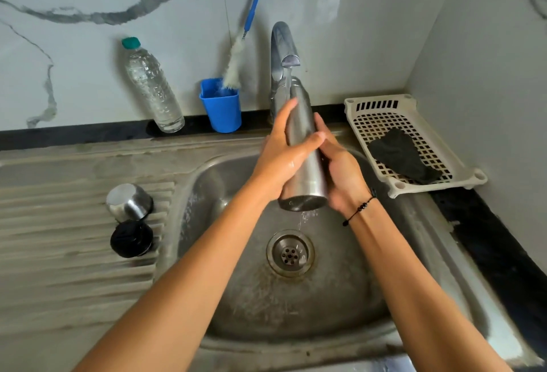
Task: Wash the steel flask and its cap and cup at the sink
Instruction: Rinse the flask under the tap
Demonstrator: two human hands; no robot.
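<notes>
The steel flask [305, 170] is held upright above the sink basin [231, 297], its top under the tap [284, 55]. Water drips off its base toward the drain [290, 253]. My left hand [281, 158] wraps round the flask's left side, thumb across the front. My right hand [340, 170] grips its right side. On the ribbed draining board [59, 238] to the left, the steel cup [129, 201] stands upside down, and the black cap [131, 239] lies just in front of it.
Against the back wall stand a clear plastic water bottle [151, 87] and a blue cup [221, 105] holding a bottle brush [236, 58]. A white plastic rack [408, 143] with a dark cloth [402, 155] sits at the right of the sink.
</notes>
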